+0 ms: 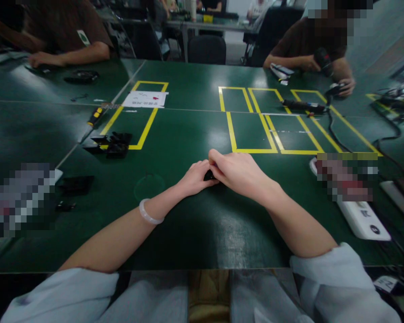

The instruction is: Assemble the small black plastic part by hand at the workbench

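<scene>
Both hands meet over the green table (195, 233), near its middle. My left hand (198, 177) has its fingers curled around a small black part (209, 175), mostly hidden between the hands. My right hand (234, 170) is closed over the same part from the right, with thumb and fingers pressed together. To the left lie several black plastic parts (117, 144), by the lower edge of a yellow tape frame. Another black piece (76, 184) and a smaller one (66, 206) rest nearer the left edge.
A yellow-black screwdriver (96, 115) and a paper label (146, 99) are at the upper left. White devices flank my arms, one at right (365, 220). A black tool (305, 106) with a cable lies at upper right. Two people sit across the table.
</scene>
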### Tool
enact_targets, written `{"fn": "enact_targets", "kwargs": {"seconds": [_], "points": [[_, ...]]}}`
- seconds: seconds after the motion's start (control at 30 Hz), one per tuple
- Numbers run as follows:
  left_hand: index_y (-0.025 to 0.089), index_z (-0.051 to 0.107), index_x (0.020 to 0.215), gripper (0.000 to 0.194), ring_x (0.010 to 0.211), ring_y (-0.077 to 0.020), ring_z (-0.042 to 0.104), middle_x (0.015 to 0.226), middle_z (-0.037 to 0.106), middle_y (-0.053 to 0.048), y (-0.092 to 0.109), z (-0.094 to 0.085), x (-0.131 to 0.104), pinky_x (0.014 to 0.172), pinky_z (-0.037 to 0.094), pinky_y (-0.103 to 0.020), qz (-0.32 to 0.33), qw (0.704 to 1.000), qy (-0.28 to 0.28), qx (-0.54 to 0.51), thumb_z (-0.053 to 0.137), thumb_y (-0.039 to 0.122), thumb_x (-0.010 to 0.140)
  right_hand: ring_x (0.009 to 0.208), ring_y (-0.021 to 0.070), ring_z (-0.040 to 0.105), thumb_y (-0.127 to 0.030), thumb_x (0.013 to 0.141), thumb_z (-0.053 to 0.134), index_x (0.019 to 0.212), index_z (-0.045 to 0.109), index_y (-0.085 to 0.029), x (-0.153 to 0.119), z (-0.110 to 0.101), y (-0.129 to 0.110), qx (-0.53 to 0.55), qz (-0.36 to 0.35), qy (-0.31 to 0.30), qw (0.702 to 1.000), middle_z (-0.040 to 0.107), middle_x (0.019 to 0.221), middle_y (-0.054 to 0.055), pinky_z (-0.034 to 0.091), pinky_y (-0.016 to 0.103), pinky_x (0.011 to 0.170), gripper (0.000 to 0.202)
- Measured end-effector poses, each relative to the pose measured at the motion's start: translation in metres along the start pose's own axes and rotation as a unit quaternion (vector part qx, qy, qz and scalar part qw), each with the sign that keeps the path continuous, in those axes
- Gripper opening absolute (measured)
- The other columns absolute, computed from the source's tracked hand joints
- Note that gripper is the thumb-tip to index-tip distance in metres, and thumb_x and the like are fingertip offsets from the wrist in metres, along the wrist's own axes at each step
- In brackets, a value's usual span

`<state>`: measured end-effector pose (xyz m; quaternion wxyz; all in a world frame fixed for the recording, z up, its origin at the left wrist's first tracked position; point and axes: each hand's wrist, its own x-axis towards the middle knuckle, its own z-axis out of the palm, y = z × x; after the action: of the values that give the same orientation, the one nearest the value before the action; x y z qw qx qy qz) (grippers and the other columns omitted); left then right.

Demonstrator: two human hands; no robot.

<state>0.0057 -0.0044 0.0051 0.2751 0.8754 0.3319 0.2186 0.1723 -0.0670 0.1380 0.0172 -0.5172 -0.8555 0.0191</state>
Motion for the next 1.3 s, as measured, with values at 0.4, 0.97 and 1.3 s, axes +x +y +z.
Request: {"fn": "enact_targets", "kwargs": {"seconds": [0.4,0.97,1.3], "points": [[0.020,0.066,0.101,0.024,0.112,-0.0345,0.064,0.113,0.071,-0.009,0.004,-0.002,-0.001,0.097,0.052,-0.051,-0.020,1.000,-0.001,-0.015,0.071,0.039,0.087,0.075,0.0220,0.070,-0.037,0.107,0.032,0.108,0.059,-0.020,0.008,0.003,0.001,-0.038,0.001,0.003,0.999,0.075,0.085,0.008,0.020,0.031,0.055,0.032],[0.021,0.067,0.112,0.031,0.120,-0.0344,0.061,0.125,0.069,-0.009,0.002,-0.002,0.000,0.103,0.048,-0.054,-0.005,1.000,0.001,-0.023,0.072,0.039,0.087,0.077,0.0238,0.071,-0.031,0.106,0.036,0.114,0.055,-0.020,0.012,0.006,0.006,-0.070,-0.026,0.011,0.997,0.076,0.087,0.010,0.026,0.030,0.056,0.023],[0.020,0.069,0.112,0.031,0.121,-0.0349,0.063,0.125,0.070,-0.010,0.001,-0.001,-0.004,0.103,0.052,-0.051,0.001,0.999,0.016,-0.049,0.071,0.036,0.086,0.080,0.0198,0.069,-0.032,0.107,0.035,0.116,0.055,-0.019,0.012,0.003,-0.004,-0.032,-0.053,0.021,0.998,0.076,0.095,0.008,0.023,0.030,0.055,0.026]]}}
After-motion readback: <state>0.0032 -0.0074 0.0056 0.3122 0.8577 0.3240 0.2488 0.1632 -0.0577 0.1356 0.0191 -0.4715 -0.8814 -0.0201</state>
